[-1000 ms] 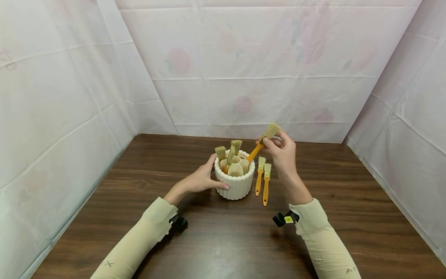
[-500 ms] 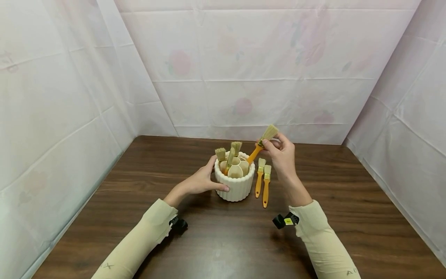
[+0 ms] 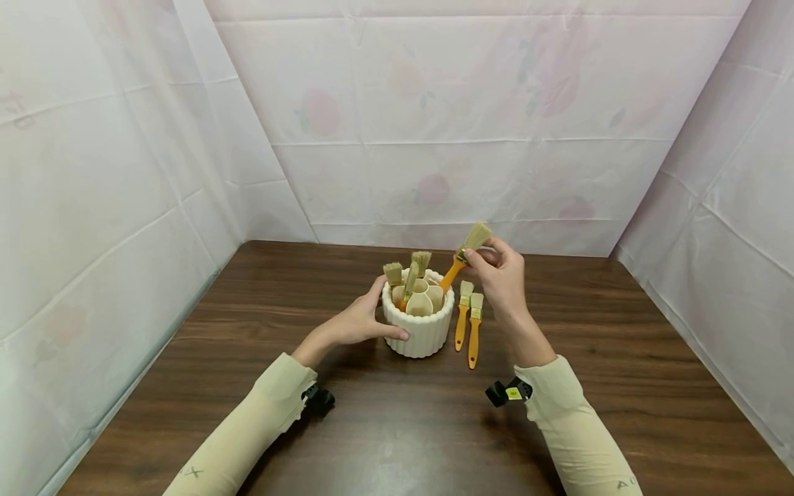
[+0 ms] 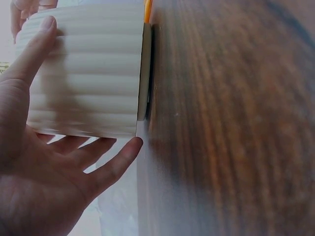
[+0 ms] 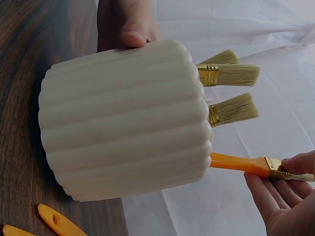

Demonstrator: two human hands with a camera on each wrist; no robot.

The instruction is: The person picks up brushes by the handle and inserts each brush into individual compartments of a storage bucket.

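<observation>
Head cam has my left hand (image 3: pixel 353 324) wrapped around the left side of the ribbed white holder (image 3: pixel 422 331), fingers fairly spread, thumb on the near side and the fingers round the far side, so it's gripping the pot. That holder sits mid-table on the dark wood table (image 3: pixel 384 427). My right hand (image 3: pixel 499 275) pinches a brush (image 3: pixel 462 256) at its metal band, bristles up and to the right, orange handle tip dipping into the holder's far right side. Three more brushes (image 3: pixel 406 275) stand inside, and two loose brushes (image 3: pixel 469 324) lie just right of the pot. Left wrist cam shows the thumb lying flat on the ribs, which the head view doesn't. Right wrist cam shows the fingertips (image 5: pixel 295 164) right on the ferrule.
</observation>
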